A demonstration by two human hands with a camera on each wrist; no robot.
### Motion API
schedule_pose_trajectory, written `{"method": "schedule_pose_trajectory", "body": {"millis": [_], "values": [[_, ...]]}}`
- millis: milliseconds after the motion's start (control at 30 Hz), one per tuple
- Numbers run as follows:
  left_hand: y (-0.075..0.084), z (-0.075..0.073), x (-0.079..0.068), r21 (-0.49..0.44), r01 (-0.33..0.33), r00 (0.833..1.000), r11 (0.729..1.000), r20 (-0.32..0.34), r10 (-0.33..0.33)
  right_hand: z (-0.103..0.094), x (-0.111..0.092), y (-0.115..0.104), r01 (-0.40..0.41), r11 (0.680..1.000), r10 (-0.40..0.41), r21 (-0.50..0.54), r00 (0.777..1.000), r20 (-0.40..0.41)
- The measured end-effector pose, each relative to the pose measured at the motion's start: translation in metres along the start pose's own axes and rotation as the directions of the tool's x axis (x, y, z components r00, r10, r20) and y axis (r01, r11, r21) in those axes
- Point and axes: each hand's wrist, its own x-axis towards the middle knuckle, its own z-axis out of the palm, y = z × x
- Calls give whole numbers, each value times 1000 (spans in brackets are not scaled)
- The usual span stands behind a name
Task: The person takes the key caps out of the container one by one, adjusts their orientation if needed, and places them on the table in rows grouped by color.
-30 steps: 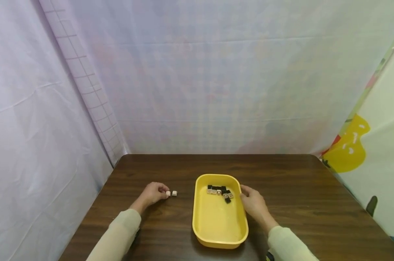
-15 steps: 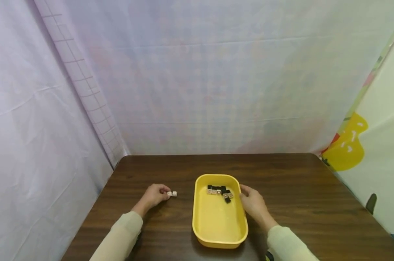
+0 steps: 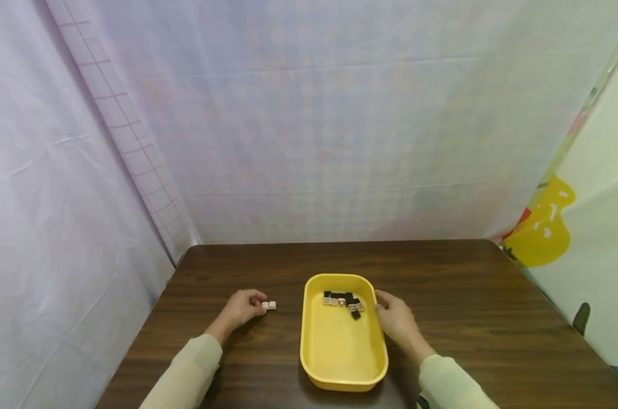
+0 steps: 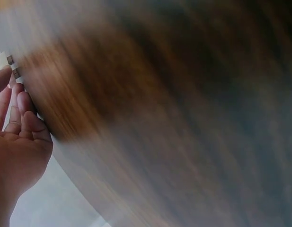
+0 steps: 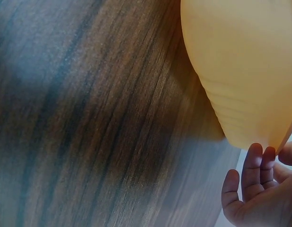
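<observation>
In the head view my left hand (image 3: 241, 308) pinches a small white keycap (image 3: 265, 305) between thumb and fingers, low at the table. A second white keycap (image 3: 272, 305) stands right against it on the right side. My right hand (image 3: 397, 321) holds the right wall of a yellow plastic tray (image 3: 309, 341). In the right wrist view its fingers (image 5: 252, 170) lie against the outside of the tray wall, with the thumb at the far side of the edge. The left wrist view shows the two keycaps (image 4: 3, 59) at its edge, partly hidden by the thumb.
Inside the tray, near its far end, lie several black keycaps (image 3: 356, 314) and several pale ones (image 3: 330, 301), some hollow side up. The dark wooden table (image 3: 467, 295) reaches back to a pale curtain (image 3: 314, 142).
The pinched keycap has moved slightly right with my left hand, closing the gap to the second one. My right hand stays on the tray; the head view has shifted slightly.
</observation>
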Motion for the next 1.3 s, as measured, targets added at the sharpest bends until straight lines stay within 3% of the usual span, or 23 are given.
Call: {"method": "schedule_pose_trajectory", "body": {"millis": [267,433,633,800,900,1067,1300], "values": [[4,-8,-6,-22,-43,998,999,54,44,-2,-1,-1,12,1000,-12,-8,1000,-7],[11,-16,-7,4,-13,998,1000,67,13,0,-3,-4,20,1000,-20,6,1000,-4],[27,-19,0,13,11,1000,1000,3,-11,1,-2,-6,34,999,-34,-5,999,-5],[51,-15,9,-21,-41,997,999,-63,39,-1,2,-9,35,999,-35,-26,999,-15],[68,-8,12,-43,-67,996,997,-59,64,-2,3,-10,27,999,-27,-35,999,-21],[98,13,17,-64,-108,994,992,19,109,-1,1,-7,3,999,-4,-42,1000,-22],[128,52,23,-38,-219,967,975,124,222,-1,-2,-3,11,999,-12,-49,1000,-21]]}}
